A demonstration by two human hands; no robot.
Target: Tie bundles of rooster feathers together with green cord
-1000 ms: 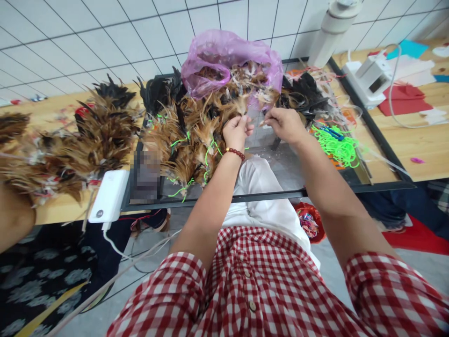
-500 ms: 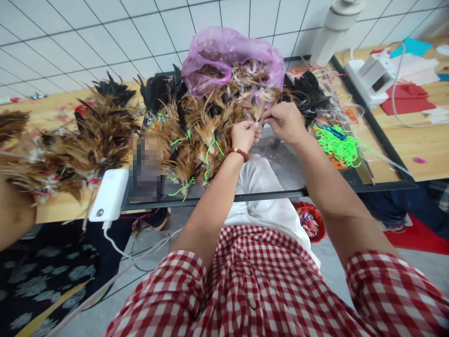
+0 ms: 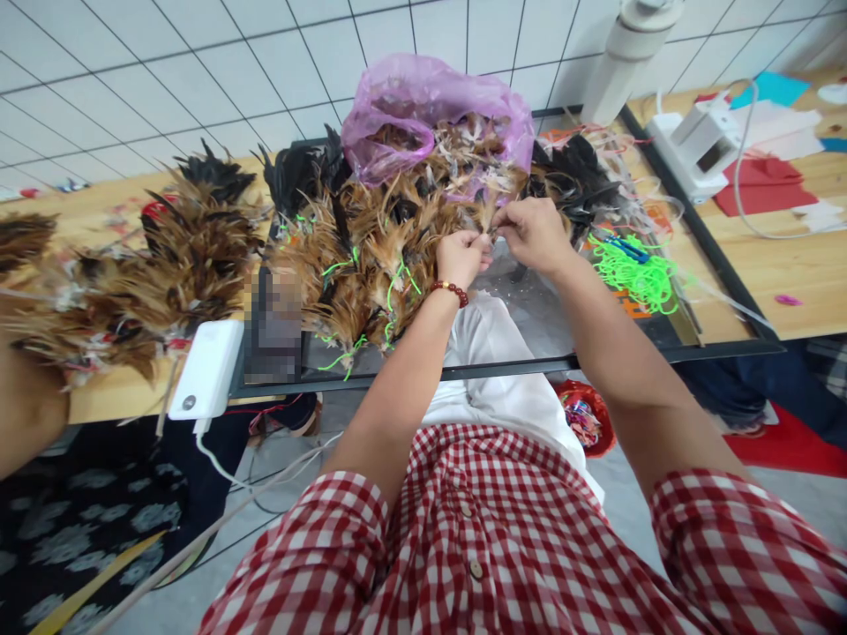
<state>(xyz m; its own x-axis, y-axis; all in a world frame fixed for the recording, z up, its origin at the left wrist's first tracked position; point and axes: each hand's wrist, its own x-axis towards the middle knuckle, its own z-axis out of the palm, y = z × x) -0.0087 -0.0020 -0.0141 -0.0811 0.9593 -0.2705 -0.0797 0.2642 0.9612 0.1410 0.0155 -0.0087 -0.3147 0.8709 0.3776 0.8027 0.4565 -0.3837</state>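
My left hand (image 3: 461, 257), with a bead bracelet at its wrist, pinches the base of a small light-brown feather bunch (image 3: 485, 214). Close beside it on the right, my right hand (image 3: 531, 231) is closed, thumb against fingers, at the same bunch; anything between its fingertips is too small to make out. Brown feather bunches (image 3: 390, 242), some tied with green string, lie to the left of my hands. Behind them an open purple plastic bag (image 3: 384, 106) holds more feathers. Black feathers (image 3: 579, 176) lie beyond my right hand.
Green string (image 3: 639, 282) with a blue tool (image 3: 628, 250) lies right of my right arm. A white power bank (image 3: 206, 369) is at the left front edge. A white power strip (image 3: 692, 168) stands right; a person's arm (image 3: 30, 397) shows far left.
My right hand has shifted very slightly left. The left hand stays closed at the feather bunch, and the view has tilted a little.
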